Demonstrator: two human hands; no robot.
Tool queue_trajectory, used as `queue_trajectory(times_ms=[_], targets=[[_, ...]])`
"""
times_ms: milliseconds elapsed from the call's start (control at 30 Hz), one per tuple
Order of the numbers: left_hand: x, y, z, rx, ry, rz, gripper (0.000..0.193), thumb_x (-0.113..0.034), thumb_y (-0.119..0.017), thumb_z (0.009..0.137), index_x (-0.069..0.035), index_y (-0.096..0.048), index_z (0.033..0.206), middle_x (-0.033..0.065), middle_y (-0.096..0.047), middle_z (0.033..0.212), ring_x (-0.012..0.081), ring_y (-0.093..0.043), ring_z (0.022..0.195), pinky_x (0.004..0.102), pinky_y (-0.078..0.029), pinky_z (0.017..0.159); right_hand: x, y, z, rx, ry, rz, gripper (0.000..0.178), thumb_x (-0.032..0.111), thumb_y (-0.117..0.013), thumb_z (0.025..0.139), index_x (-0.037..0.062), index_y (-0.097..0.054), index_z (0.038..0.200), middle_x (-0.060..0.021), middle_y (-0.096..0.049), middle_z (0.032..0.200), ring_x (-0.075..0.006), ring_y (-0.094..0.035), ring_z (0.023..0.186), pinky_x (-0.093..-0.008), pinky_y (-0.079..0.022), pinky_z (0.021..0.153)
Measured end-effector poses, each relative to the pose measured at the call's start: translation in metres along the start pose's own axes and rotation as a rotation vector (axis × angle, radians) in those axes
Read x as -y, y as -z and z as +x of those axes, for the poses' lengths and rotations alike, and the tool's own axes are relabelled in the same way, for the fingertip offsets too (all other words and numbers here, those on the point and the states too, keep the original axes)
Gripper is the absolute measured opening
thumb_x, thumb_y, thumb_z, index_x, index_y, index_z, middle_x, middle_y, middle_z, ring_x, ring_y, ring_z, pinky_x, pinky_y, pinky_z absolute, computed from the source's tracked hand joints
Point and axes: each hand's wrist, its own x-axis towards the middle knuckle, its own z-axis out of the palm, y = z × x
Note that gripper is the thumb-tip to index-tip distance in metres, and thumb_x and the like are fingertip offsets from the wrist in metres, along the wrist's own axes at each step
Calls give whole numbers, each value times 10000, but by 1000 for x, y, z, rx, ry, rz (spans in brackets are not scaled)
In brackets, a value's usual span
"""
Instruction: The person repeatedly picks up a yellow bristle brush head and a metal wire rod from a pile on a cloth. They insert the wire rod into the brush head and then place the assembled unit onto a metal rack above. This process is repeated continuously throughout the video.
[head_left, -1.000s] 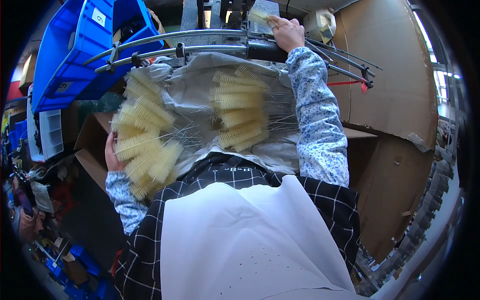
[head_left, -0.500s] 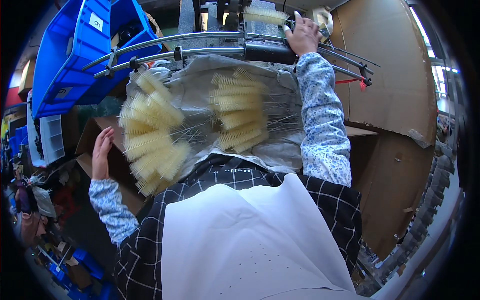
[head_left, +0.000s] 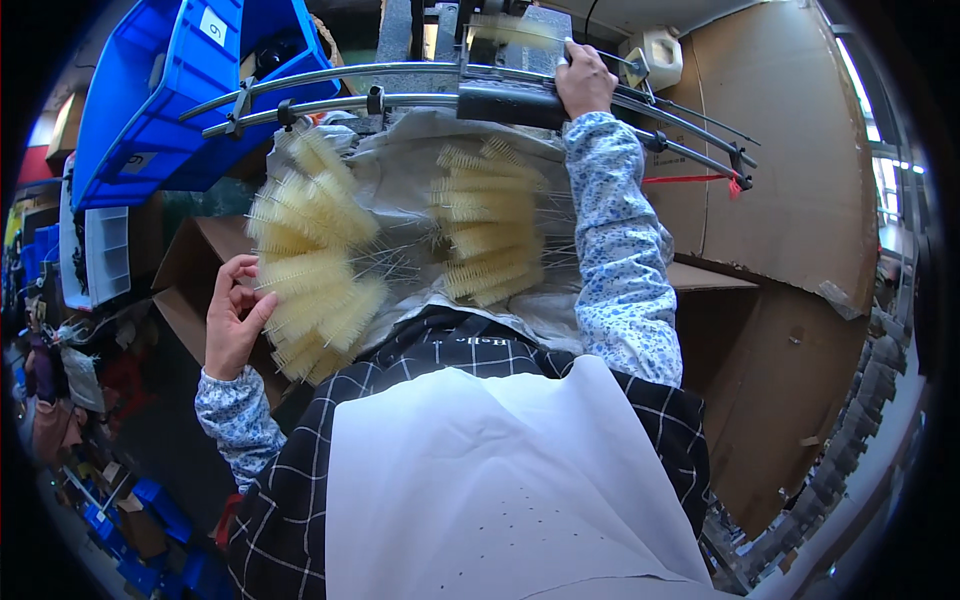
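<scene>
Left hand [head_left: 238, 315] half-curled at outer edge of left brush pile [head_left: 315, 245]; grip unclear. Right hand [head_left: 586, 78] bent-fingered beside black cylinder [head_left: 510, 103], near blurred brush [head_left: 515, 32]; hold unclear. Second brush pile [head_left: 490, 225] on grey sheet [head_left: 395, 170]. Metal rails [head_left: 415, 99] beyond.
</scene>
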Motion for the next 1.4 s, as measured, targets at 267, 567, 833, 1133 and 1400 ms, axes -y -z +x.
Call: queue_trajectory(times_ms=[267, 567, 833, 1133, 1400], targets=[[11, 1, 13, 113, 1, 139, 273, -17, -580, 729, -39, -476, 981, -9, -474, 884, 47, -473, 699, 175, -373, 628, 86, -2, -4, 114, -48, -18, 288, 135, -478, 766, 98, -545, 1044, -61, -561, 1029, -223, -543, 951, -413, -369, 807], [-25, 3, 20, 133, -218, 150, 225, 75, -481, 678, -18, -456, 881, 10, -431, 862, 80, -455, 804, 193, -378, 672, 58, 4, -4, 73, -6, 0, 236, 141, -469, 778, 101, -577, 984, -54, -570, 995, -218, -553, 931, -401, -363, 804], [-41, 55, -2, -140, -420, 201, 212, -34, -515, 667, -41, -452, 870, 102, -430, 989, 172, -437, 912, 283, -345, 826, -47, 11, 6, 47, -14, -41, 325, 222, -503, 754, 188, -557, 1073, -45, -558, 1058, -239, -545, 957, -456, -390, 800], [-51, 11, 28, 5, -533, 125, 240, -18, -494, 636, -64, -419, 858, 94, -412, 919, 145, -404, 801, 250, -344, 738, -93, 21, 44, 322, 8, -276, 309, 332, -395, 830, 301, -527, 1108, -61, -539, 1095, -260, -488, 1034, -446, -359, 879], [-42, 23, 37, 161, -451, 40, 232, -49, -548, 654, -46, -445, 862, 99, -439, 928, 144, -431, 828, 249, -349, 750, -95, 121, -11, 342, -11, 200, 208, 200, -473, 832, 133, -587, 993, -96, -603, 882, -223, -572, 799, -320, -441, 705]])
